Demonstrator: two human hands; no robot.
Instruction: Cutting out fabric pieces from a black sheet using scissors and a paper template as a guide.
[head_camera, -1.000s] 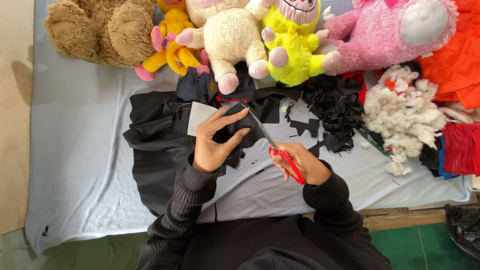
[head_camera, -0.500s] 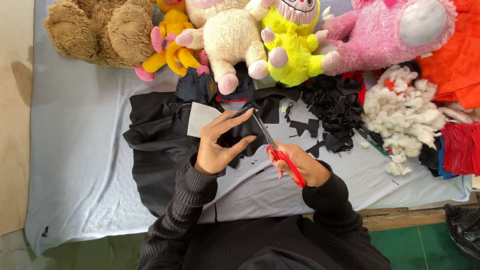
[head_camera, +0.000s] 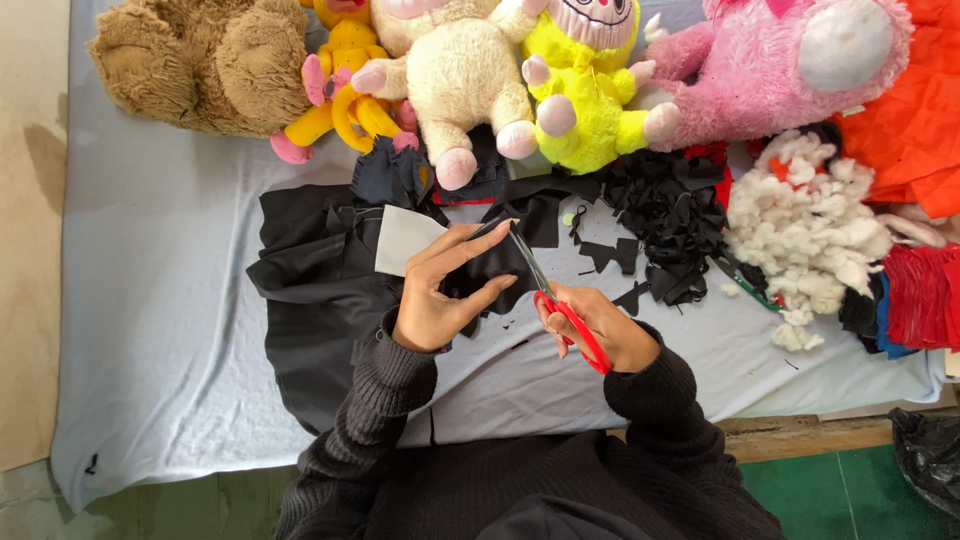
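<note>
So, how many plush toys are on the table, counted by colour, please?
Brown: 1
Orange-yellow with pink: 1
Cream: 1
Bright yellow: 1
Pink: 1
Total: 5

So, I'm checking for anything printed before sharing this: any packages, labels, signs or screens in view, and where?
No packages, labels, signs or screens show.
Nearest to one: a blank white card, a pale rectangle on the black cloth, by the left hand.
A black bag, crumpled, sits at the lower right edge; no print shows.
</note>
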